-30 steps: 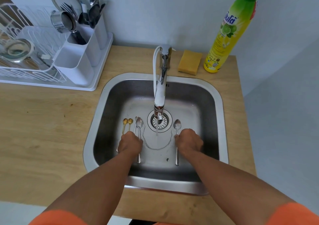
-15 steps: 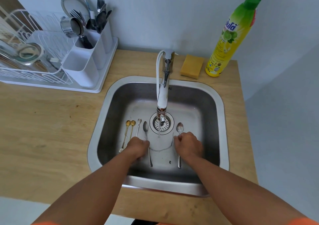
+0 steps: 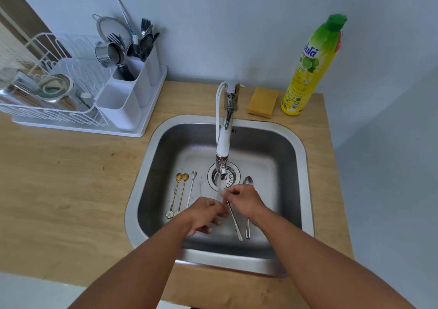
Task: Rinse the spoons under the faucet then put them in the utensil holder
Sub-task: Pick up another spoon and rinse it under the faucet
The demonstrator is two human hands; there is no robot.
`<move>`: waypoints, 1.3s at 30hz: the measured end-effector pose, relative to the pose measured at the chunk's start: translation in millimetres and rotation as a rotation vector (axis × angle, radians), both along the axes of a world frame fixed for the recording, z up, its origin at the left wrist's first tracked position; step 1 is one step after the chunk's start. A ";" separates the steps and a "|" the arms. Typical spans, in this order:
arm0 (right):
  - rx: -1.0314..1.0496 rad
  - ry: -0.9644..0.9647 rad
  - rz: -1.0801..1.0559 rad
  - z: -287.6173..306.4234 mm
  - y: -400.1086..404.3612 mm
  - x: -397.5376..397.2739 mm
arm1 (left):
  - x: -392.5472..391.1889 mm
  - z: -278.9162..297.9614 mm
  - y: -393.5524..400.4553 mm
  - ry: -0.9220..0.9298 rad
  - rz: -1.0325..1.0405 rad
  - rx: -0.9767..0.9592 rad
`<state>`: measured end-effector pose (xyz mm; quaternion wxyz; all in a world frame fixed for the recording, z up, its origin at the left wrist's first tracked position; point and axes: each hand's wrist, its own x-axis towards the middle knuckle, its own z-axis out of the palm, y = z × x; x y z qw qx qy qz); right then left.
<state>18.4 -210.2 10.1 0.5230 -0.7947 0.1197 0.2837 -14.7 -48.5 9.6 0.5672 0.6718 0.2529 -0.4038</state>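
Observation:
Water runs from the faucet into the steel sink. My left hand and my right hand both hold one silver spoon under the stream; its bowl is hidden by my right fingers and its handle points toward me. A second silver spoon lies on the sink floor, partly under my right hand. Two gold spoons and a thin silver spoon lie at the left of the drain. The white utensil holder stands at the back left with cutlery in it.
A white dish rack with a metal bowl and a strainer adjoins the holder on a tray. A yellow sponge and a tall yellow-green dish soap bottle stand behind the sink on the wooden counter.
My left hand lifted a silver spoon off the sink floor and carried it right, under the stream. My right hand left the other silver spoon and took hold of the lifted one.

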 end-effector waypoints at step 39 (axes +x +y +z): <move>-0.142 -0.141 0.105 25.6 -11.3 -3.5 | 21.0 26.2 -41.7 -0.160 0.623 -0.014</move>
